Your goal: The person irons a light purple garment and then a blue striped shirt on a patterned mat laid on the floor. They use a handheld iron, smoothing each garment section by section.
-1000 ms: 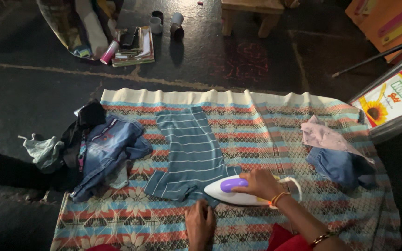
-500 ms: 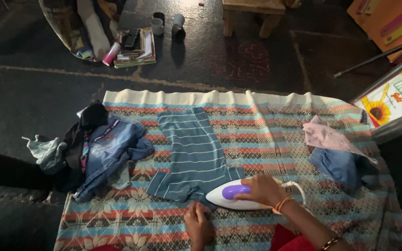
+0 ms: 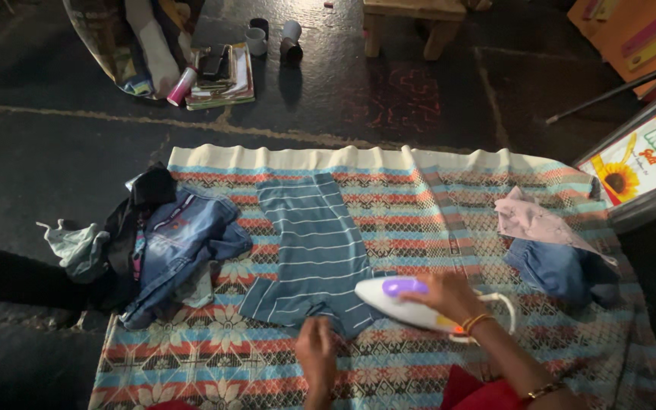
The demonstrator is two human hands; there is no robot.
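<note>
Since half a second ago, the iron (image 3: pixel 404 302) has slid right and tipped up a little. The right hand (image 3: pixel 449 296) is wrapped around its purple handle, low in the middle of the frame. The left hand (image 3: pixel 316 353) presses flat on the striped shirt (image 3: pixel 314 243), which lies on the patterned blanket (image 3: pixel 434 205).
</note>
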